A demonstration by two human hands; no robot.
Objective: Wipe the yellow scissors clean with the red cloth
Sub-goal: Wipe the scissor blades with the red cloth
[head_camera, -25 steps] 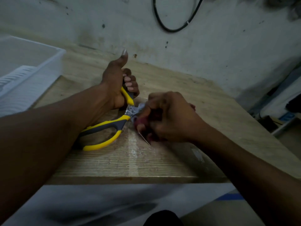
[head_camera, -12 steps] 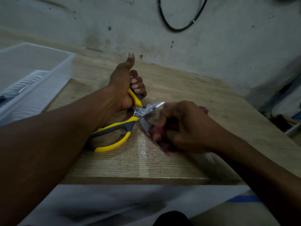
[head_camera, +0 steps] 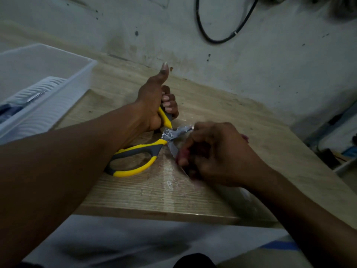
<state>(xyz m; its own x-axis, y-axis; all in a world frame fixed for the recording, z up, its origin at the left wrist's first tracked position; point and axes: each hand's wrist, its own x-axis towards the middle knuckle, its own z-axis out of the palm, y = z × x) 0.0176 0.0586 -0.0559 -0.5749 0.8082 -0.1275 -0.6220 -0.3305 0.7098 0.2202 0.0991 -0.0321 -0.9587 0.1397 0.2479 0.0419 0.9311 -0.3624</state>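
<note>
The yellow scissors (head_camera: 139, 149), with yellow and grey handles, lie spread open on the wooden table (head_camera: 135, 194). My left hand (head_camera: 154, 101) grips the upper handle, thumb pointing up. My right hand (head_camera: 214, 153) is closed on the red cloth (head_camera: 182, 151), pinched around the lower blade. Only small bits of the cloth show between my fingers and behind the knuckles. The upper blade pokes out past my right hand. The lower blade's tip is hidden under my fingers.
A white plastic bin (head_camera: 38, 89) with a ribbed insert stands at the left on the table. A stained wall with a black cable loop (head_camera: 222, 35) rises behind. The table's front edge runs close below my hands. Clutter lies on the floor at the right.
My right hand with the cloth slid along the lower blade away from the pivot, then back up a little. My left hand keeps its hold on the handle.
</note>
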